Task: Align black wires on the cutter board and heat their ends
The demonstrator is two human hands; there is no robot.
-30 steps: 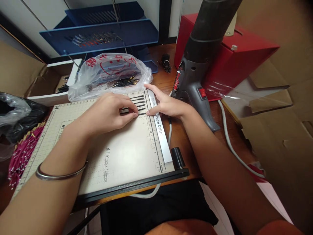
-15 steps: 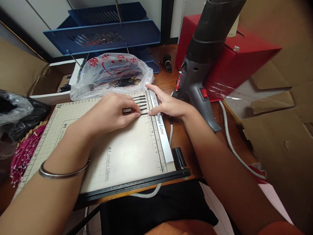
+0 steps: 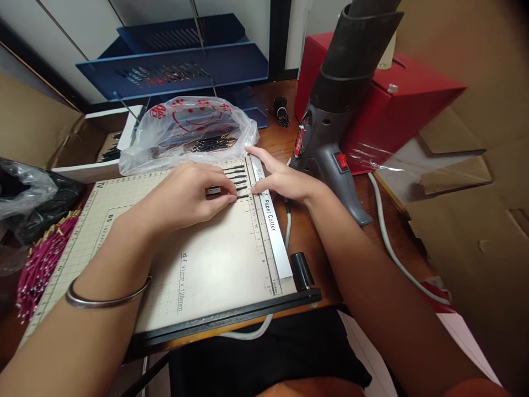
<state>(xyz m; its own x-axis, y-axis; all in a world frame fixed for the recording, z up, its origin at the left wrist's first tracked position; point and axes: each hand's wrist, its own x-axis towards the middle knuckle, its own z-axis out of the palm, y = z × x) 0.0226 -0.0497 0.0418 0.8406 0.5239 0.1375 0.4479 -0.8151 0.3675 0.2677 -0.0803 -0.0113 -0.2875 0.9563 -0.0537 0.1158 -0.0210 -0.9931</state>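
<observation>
A cream paper cutter board (image 3: 215,264) with printed grid lines lies on the wooden table. Several thin black strips (image 3: 236,176) lie side by side near its right ruler edge. My left hand (image 3: 194,193) rests over them, thumb and index finger pinched at the end of the nearest black strip. My right hand (image 3: 283,179) has its thumb and index finger spread along the white "Paper Cutter" strip (image 3: 270,223); its thumb tip touches the ruler edge beside the black strips. Its other fingers are hidden over the board's far side.
Behind the board sit a clear plastic bag (image 3: 198,118) with black pieces and a blue rack (image 3: 173,69). To the right stand a grey heat gun (image 3: 330,132), a red box (image 3: 397,110) and a cable (image 3: 388,242). Magenta cords (image 3: 47,264) lie left; a black handle (image 3: 302,269) is at the near corner.
The view has shifted slightly. My left fingertips have parted a little from the right thumb's side, while both hands keep nearly the same place on the board.
</observation>
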